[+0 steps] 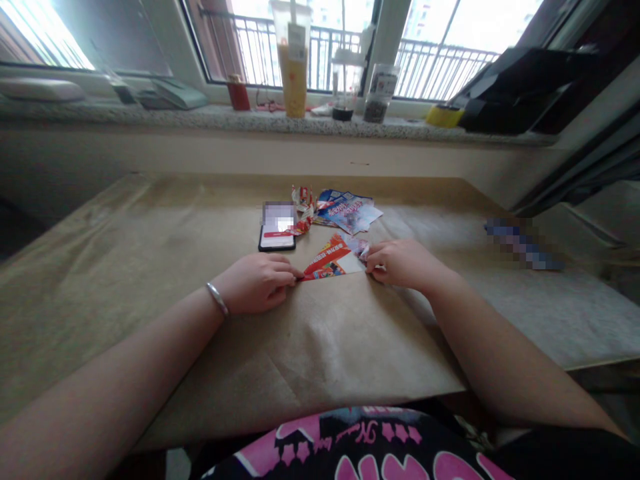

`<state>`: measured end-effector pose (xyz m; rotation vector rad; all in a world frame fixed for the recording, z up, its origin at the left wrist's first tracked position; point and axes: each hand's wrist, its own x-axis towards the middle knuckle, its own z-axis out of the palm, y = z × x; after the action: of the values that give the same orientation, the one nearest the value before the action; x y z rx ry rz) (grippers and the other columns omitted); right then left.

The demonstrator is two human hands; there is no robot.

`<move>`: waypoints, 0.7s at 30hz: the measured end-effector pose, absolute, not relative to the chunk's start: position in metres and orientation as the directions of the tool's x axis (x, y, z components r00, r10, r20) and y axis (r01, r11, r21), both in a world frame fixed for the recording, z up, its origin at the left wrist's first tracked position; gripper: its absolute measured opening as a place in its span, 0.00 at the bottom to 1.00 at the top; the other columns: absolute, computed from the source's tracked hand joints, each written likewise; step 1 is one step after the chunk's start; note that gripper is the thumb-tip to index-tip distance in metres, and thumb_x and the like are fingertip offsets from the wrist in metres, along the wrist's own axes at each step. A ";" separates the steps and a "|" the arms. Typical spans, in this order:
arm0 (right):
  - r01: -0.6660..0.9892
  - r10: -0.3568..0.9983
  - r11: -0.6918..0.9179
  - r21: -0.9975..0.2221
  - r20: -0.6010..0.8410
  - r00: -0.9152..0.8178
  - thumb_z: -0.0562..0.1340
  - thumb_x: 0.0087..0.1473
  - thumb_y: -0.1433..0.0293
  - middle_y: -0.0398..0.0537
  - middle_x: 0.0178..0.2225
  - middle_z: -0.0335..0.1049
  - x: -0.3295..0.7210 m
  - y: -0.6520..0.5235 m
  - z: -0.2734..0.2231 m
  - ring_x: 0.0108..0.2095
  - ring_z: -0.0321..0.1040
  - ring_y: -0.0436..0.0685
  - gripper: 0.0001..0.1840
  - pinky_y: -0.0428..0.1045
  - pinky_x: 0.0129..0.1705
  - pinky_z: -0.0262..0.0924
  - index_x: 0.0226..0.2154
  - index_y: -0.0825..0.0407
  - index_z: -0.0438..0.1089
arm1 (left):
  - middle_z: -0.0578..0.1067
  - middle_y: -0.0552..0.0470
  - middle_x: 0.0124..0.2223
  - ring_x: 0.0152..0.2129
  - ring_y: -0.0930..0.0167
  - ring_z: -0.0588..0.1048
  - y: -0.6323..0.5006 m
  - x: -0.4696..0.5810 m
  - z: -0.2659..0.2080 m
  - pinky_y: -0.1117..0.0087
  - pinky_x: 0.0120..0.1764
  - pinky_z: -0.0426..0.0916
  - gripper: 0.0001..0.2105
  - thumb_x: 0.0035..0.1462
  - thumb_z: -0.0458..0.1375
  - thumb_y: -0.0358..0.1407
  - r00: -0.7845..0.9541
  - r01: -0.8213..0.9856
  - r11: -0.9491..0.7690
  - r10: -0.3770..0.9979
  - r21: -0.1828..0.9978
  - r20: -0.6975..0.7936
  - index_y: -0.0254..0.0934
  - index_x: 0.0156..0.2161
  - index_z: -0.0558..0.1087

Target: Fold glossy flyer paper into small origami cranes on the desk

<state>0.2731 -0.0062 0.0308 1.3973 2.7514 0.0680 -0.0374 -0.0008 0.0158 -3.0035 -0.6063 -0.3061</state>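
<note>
A folded printed paper (336,261), red, white and colourful, lies on the table between my hands, its straight edge toward me. My left hand (257,283), below a silver bangle, has its fingers curled and grips the paper's left corner. At the right corner, my right hand (395,263) pinches the paper between thumb and fingers. Beyond the paper sit blue printed leaflets (347,208) in a loose stack and folded red-and-white paper pieces (303,210). A phone (277,230) with a lit screen lies just past my left hand.
A brownish cover spreads over the table (150,280). At the far right lies a blurred dark item (523,245). On the windowsill (200,119) stand a tall cup of yellow drink (293,80), a red container (239,92), clear containers (383,93) and a black bag-like object (520,90).
</note>
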 end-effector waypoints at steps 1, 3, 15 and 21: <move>0.805 0.808 0.589 0.067 -0.035 -0.588 0.59 0.47 0.73 0.40 0.38 0.77 0.273 -0.006 0.031 0.34 0.70 0.52 0.11 0.46 0.28 0.47 0.29 0.45 0.77 | 0.78 0.53 0.46 0.39 0.67 0.75 -0.001 -0.038 0.015 0.66 0.41 0.73 0.12 0.52 0.51 0.27 0.901 0.392 -0.920 0.382 -0.009 0.206 0.37 0.37 0.76; 0.806 0.810 0.587 0.072 -0.042 -0.585 0.58 0.47 0.73 0.40 0.38 0.76 0.273 -0.006 0.032 0.34 0.70 0.52 0.12 0.46 0.28 0.47 0.29 0.46 0.77 | 0.78 0.53 0.46 0.40 0.68 0.75 0.000 -0.038 0.014 0.66 0.42 0.73 0.13 0.52 0.50 0.27 0.897 0.396 -0.918 0.391 0.015 0.206 0.38 0.37 0.76; 0.826 0.837 0.544 0.148 -0.023 -0.547 0.55 0.48 0.72 0.48 0.38 0.75 0.270 -0.006 0.029 0.33 0.69 0.55 0.10 0.48 0.27 0.46 0.30 0.51 0.72 | 0.78 0.51 0.44 0.40 0.67 0.75 0.002 -0.039 0.011 0.66 0.43 0.72 0.12 0.55 0.49 0.28 0.883 0.427 -0.903 0.429 0.053 0.189 0.38 0.38 0.75; 0.919 0.919 0.382 0.097 0.060 -0.389 0.52 0.54 0.67 0.51 0.34 0.75 0.266 -0.006 0.024 0.33 0.69 0.58 0.12 0.49 0.28 0.48 0.33 0.52 0.70 | 0.77 0.50 0.45 0.41 0.68 0.74 0.002 -0.038 0.011 0.67 0.45 0.71 0.14 0.58 0.48 0.29 0.875 0.424 -0.899 0.438 0.109 0.206 0.40 0.43 0.75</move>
<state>0.2656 -0.0061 0.0238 1.7352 2.6089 0.1790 -0.0382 0.0020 0.0108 -3.1005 -0.7136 -0.3632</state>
